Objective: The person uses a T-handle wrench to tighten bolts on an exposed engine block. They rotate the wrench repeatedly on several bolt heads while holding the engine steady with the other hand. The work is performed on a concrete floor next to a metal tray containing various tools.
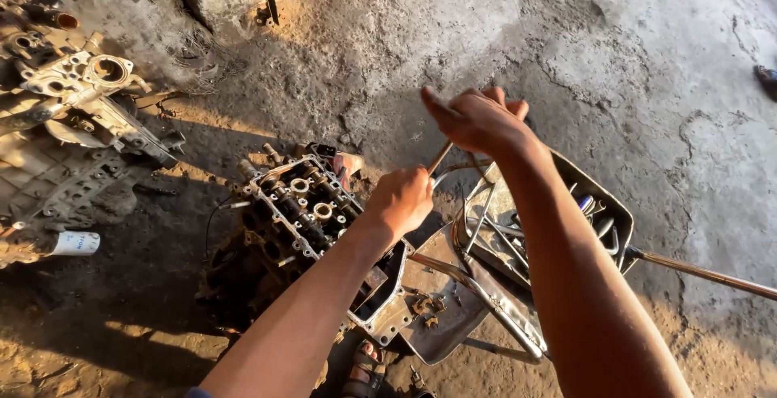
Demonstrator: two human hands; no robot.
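While late sun rakes across a cracked concrete workshop floor (647,66), a person crouches over a stripped engine, both bare hands on one tool.

At far left lies a pale grey cast-aluminium engine casing (69,91) with round ports, and below it a small white cylindrical container with a pale label (74,243), on its side in the dirt; its print is too small to make out.

Left of centre sits the grimy, oil-dark cylinder head with its open rectangular metal frame (303,204), valve seats showing.

The left hand (402,198), just right of the head, has its fingers curled tight around the lower part of a thin bare-steel rod (440,158). The rod's long axis runs steeply up and to the right, from the left fist toward the right hand (477,119), which is closed over its upper end, thumb pointing left. The left hand is the lower, nearer to the engine; the right is higher and farther out.

Beneath the right forearm stands a dented grey sheet-metal tray (619,216) filled with long steel tools, touching the head's near corner.

At far right a long rusty-brown metal bar (704,273) runs out from the tray toward the frame's edge.
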